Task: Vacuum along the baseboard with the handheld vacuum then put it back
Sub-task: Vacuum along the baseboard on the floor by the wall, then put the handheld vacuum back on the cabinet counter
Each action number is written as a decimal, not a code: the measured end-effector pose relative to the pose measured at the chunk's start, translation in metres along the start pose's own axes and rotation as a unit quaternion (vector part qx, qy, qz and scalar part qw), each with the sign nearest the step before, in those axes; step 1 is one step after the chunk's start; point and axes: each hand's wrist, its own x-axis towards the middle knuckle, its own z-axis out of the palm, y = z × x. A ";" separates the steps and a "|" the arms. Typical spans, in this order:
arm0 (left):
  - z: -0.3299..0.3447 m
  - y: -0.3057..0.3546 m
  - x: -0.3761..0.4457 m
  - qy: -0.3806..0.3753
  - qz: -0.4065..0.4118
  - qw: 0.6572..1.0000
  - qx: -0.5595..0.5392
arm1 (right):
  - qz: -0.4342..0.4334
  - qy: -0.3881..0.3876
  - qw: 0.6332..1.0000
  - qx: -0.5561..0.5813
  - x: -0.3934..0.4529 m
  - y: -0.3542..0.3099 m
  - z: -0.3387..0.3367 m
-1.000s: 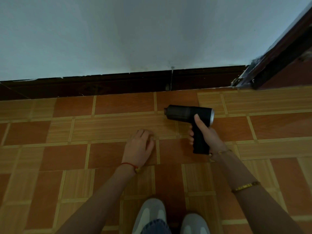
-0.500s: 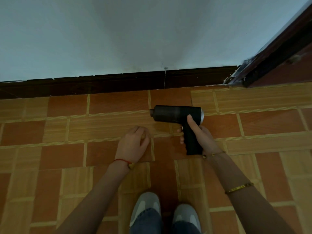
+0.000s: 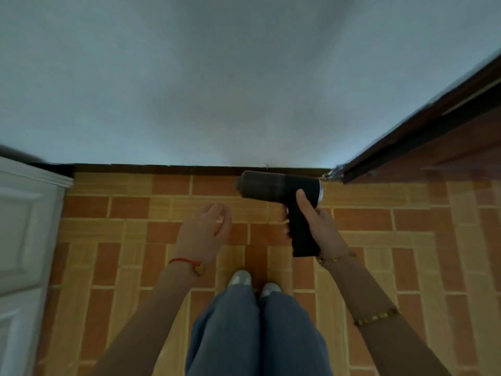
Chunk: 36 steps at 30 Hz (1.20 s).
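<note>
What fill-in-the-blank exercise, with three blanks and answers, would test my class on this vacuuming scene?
1. The handheld vacuum is held in the ___ hand.
2. The left hand holds ___.
3. The vacuum's nozzle points toward the white ___ at the picture's left edge.

Answers: right; nothing; door

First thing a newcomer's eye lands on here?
The black handheld vacuum, gripped by its handle in the right hand, nozzle pointing left just in front of the dark baseboard. Next, the empty left hand hanging open over the orange tiled floor.
</note>
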 end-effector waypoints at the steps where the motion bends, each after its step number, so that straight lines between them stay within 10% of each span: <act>1: -0.051 0.022 -0.021 0.011 -0.012 1.000 -0.005 | 0.005 -0.005 1.000 0.004 -0.038 -0.045 0.020; 16: -0.338 0.184 -0.202 0.117 -0.031 0.991 -0.060 | -0.028 -0.076 0.996 -0.034 -0.294 -0.269 0.119; 36: -0.340 0.196 -0.402 0.272 -0.192 0.940 -0.075 | 0.039 -0.267 0.952 -0.142 -0.396 -0.245 0.145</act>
